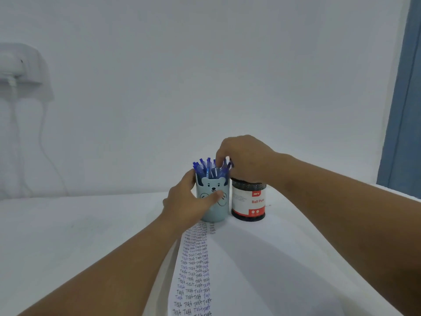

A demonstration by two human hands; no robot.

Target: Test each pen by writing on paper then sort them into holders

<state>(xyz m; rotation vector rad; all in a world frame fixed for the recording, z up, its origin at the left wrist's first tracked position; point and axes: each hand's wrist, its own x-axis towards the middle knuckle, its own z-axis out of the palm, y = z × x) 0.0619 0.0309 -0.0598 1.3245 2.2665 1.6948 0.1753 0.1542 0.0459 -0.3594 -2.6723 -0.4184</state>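
Note:
A light blue bear-face pen holder [213, 212] stands at the back of the white table, full of several blue pens [206, 168]. My left hand [190, 200] grips the holder's side, thumb across its front. My right hand [245, 157] reaches over the holder's rim, its fingertips pinching the top of a blue pen at the right of the bunch. Right beside it stands a dark mesh holder [248, 201] with a red and white "Ball Pens" label; what it contains is hidden by my right hand. A white paper sheet [250, 270] lies in front, covered with columns of handwritten "Test".
The white table [68, 236] runs left and right of the paper. A white wall stands close behind the holders. A white wall fixture [20, 65] with hanging cables is at far left. A blue curtain [403, 99] hangs at the right edge.

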